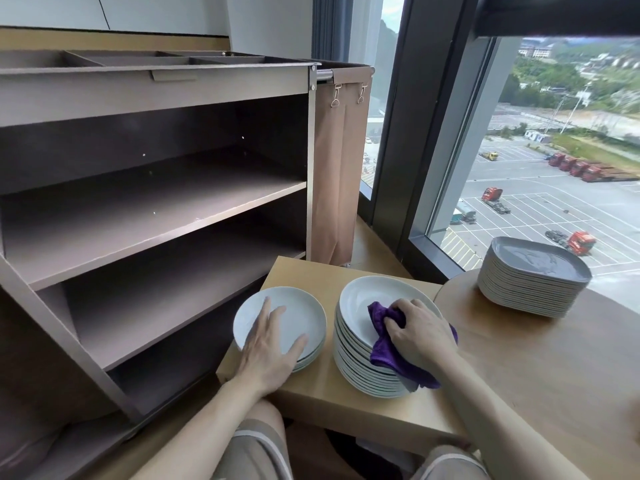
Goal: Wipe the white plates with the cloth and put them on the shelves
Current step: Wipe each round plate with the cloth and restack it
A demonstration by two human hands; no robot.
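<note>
Right hand [420,332] fingers curled, gripping purple cloth [388,355] on top plate of tall white stack [360,362]. Left hand [268,344] fingers straight, flat on short plate stack [298,313] beside it on bench [311,393]. Shelves [156,209] left of bench.

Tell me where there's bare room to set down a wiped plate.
The cart's upper shelf and lower shelf are bare. The low table is crowded: short plate stack under the left hand, tall plate stack under the right hand and purple cloth.

Bare forearms [194,431] — greyish-tan shorts [258,459], pale stripe [254,434] on each leg
</note>
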